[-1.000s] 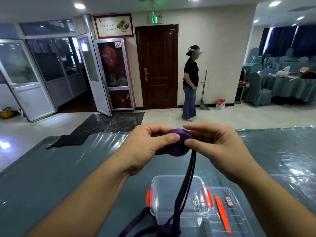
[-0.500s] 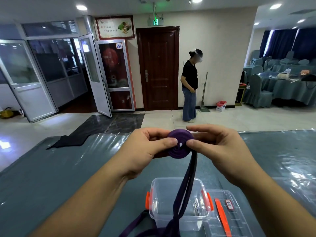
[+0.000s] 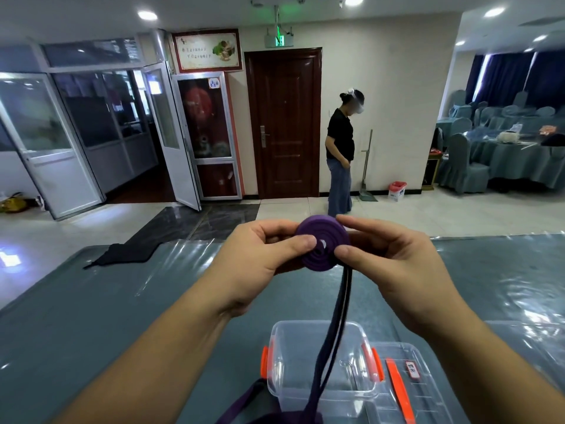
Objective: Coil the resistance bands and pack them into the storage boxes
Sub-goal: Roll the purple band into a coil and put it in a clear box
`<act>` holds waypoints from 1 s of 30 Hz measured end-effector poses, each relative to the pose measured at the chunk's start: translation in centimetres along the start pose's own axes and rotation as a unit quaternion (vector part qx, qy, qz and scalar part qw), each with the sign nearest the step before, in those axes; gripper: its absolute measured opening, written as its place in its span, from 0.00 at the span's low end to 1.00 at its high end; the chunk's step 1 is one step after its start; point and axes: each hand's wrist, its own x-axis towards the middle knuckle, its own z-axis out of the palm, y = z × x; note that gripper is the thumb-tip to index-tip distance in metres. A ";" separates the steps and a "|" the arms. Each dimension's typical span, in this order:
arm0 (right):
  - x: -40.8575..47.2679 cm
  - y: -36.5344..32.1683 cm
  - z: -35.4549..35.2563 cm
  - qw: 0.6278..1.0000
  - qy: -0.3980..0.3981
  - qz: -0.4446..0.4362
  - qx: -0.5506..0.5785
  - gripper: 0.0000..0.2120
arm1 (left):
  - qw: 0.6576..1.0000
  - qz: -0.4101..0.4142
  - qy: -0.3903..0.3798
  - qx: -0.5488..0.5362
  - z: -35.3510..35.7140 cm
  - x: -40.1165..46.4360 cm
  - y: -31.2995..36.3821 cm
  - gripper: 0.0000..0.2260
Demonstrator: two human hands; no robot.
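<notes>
A purple resistance band is wound into a flat spiral coil held up in front of me. My left hand pinches the coil's left side, thumb on its face. My right hand grips the right side, thumb on the front. The band's loose tail hangs straight down from the coil and bunches at the bottom edge of the view. Below stands a clear storage box with orange latches, open and with nothing in it but the passing tail.
The box's clear lid with an orange handle lies to its right on the grey table under shiny plastic sheeting. A black cloth lies at the table's far left. A person stands beyond, near a brown door.
The coil has grown by a turn or more and now faces me more flatly. The hanging tail has shortened. The person in the background has turned a little.
</notes>
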 end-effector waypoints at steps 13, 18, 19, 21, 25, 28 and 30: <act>0.9 -1.1 -0.3 0.999 -0.031 -0.031 -0.027 0.20 | 1.000 0.011 0.002 -0.009 0.2 0.2 0.6 0.15; 0.7 0.3 -0.1 0.999 -0.024 -0.020 0.002 0.22 | 0.999 -0.026 -0.003 -0.019 0.2 0.1 -0.1 0.13; 0.7 0.2 -0.4 0.999 -0.035 -0.011 -0.013 0.22 | 0.999 -0.031 -0.013 0.014 0.0 0.1 0.0 0.12; 0.9 0.1 -0.8 0.998 -0.059 0.001 -0.037 0.22 | 0.998 -0.032 -0.024 0.052 -0.2 0.1 0.3 0.11; 1.1 -0.4 -0.6 0.999 -0.045 -0.019 0.004 0.21 | 1.000 -0.018 -0.011 -0.017 0.1 0.2 0.5 0.13; 0.7 0.1 0.0 0.998 0.015 -0.044 0.049 0.18 | 0.997 -0.013 0.013 -0.081 0.6 0.3 0.0 0.15; 0.5 0.5 0.2 0.997 0.021 -0.041 0.054 0.18 | 0.995 -0.020 0.014 -0.096 0.8 0.4 -0.4 0.15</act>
